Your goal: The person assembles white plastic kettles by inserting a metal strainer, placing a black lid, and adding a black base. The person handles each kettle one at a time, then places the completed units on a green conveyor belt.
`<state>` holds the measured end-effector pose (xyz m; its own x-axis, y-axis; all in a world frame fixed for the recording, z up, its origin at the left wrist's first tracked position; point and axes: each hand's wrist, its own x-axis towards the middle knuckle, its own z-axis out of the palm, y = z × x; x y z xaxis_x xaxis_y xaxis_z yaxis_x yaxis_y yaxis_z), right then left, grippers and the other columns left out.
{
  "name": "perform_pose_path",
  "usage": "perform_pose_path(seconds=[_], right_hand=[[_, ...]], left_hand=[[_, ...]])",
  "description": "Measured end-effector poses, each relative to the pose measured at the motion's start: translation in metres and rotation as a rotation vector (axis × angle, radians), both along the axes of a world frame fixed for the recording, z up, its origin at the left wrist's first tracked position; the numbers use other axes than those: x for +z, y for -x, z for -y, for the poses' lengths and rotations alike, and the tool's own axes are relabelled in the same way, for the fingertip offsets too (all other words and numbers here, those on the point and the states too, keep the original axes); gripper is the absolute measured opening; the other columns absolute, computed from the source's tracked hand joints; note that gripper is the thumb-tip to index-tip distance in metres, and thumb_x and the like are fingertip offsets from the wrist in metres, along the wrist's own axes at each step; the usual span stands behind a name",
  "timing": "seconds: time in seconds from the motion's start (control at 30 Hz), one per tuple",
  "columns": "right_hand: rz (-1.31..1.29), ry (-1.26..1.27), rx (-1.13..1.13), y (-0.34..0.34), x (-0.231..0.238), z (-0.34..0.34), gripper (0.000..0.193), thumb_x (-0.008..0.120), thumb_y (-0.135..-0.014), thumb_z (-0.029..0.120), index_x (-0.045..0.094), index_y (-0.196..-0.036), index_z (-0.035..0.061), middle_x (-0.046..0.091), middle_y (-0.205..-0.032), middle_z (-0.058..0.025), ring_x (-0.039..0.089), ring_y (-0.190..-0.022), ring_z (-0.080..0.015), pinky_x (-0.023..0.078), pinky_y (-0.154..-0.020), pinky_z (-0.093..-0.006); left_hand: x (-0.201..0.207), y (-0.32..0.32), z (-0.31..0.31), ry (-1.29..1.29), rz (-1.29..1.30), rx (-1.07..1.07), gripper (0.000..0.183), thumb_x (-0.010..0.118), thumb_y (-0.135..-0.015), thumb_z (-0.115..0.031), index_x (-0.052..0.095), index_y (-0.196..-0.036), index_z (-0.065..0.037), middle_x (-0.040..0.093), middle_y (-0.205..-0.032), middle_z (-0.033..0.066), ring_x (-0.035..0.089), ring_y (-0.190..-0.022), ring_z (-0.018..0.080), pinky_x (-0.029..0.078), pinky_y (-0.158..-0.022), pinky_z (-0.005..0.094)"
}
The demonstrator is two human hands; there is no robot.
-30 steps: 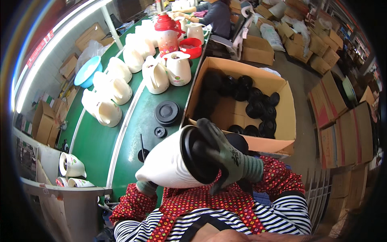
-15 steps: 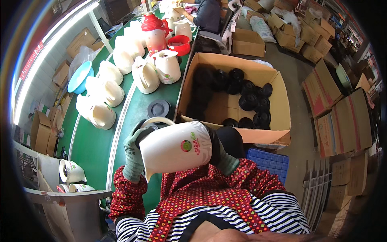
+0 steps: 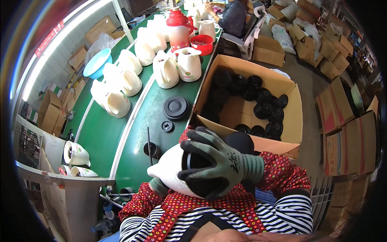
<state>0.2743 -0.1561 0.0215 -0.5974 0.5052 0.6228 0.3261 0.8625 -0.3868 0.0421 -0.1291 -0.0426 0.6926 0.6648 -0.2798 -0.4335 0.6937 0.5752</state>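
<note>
A white thermos jug (image 3: 169,169) lies tilted in front of my body, its spout pointing left. My left hand (image 3: 159,187) holds it from below on the spout side; its fingers are hidden by the jug. My right hand (image 3: 219,161), in a grey-green glove with black coating, curls over the jug's other end, gripping a black round cap (image 3: 198,160) there. On the green bench just ahead lie a large black disc (image 3: 175,107), a small black ring (image 3: 167,126) and a black cup-shaped part (image 3: 152,149) with a thin rod beside it.
Several white jugs (image 3: 166,72) and a red-and-white flask (image 3: 178,32) stand farther up the green bench (image 3: 135,139). An open carton (image 3: 258,139) of black caps is at the right. A blue basin (image 3: 98,63) sits left. Beyond, another person (image 3: 234,18) works.
The jug has turned from sideways to end-up against my body. My right hand has come over its end, and my left hand has dropped beneath it. The head view has shifted left.
</note>
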Motion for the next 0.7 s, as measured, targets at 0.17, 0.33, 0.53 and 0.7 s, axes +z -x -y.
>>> perform_pose_path(seconds=[0.17, 0.33, 0.53, 0.7], right_hand=[[-0.256, -0.038, -0.213, -0.002, -0.019, 0.011, 0.082, 0.086, -0.066, 0.051, 0.066, -0.140, 0.0222, 0.045, -0.152, -0.0252, 0.043, -0.139, -0.0520, 0.036, -0.114, -0.0669], [-0.866, 0.181, -0.274, 0.012, -0.113, 0.008, 0.064, 0.073, -0.095, 0.034, 0.054, -0.146, 0.0024, 0.038, -0.162, -0.0223, 0.040, -0.150, -0.0386, 0.034, -0.122, -0.0495], [-0.674, 0.418, -0.461, -0.003, -0.114, 0.018, 0.072, 0.079, -0.087, 0.022, 0.050, -0.149, -0.0004, 0.039, -0.161, -0.0241, 0.039, -0.151, -0.0398, 0.036, -0.122, -0.0483], [-0.069, 0.304, -0.275, 0.012, -0.058, -0.009, 0.090, 0.089, -0.074, 0.030, 0.053, -0.155, 0.0192, 0.038, -0.160, -0.0261, 0.038, -0.146, -0.0476, 0.032, -0.122, -0.0547]], left_hand=[[-0.052, 0.009, -0.031, -0.328, 0.022, 0.077, 0.047, 0.065, -0.101, -0.030, 0.055, -0.143, -0.010, 0.062, -0.137, 0.0084, 0.061, -0.123, 0.0240, 0.050, -0.104, 0.0400], [-0.057, 0.058, -0.079, -1.157, -0.689, 0.165, 0.033, 0.070, -0.094, -0.014, 0.071, -0.124, -0.002, 0.077, -0.115, 0.0134, 0.073, -0.104, 0.0264, 0.055, -0.095, 0.0395], [0.045, 0.036, -0.112, -1.501, -1.248, 0.115, 0.039, 0.080, -0.078, -0.026, 0.071, -0.110, -0.004, 0.072, -0.105, 0.0221, 0.073, -0.096, 0.0391, 0.058, -0.083, 0.0433], [0.061, 0.001, -0.092, -1.586, -1.389, -0.209, 0.066, 0.083, -0.076, -0.023, 0.058, -0.134, -0.005, 0.060, -0.132, 0.0260, 0.066, -0.111, 0.0471, 0.056, -0.094, 0.0510]])
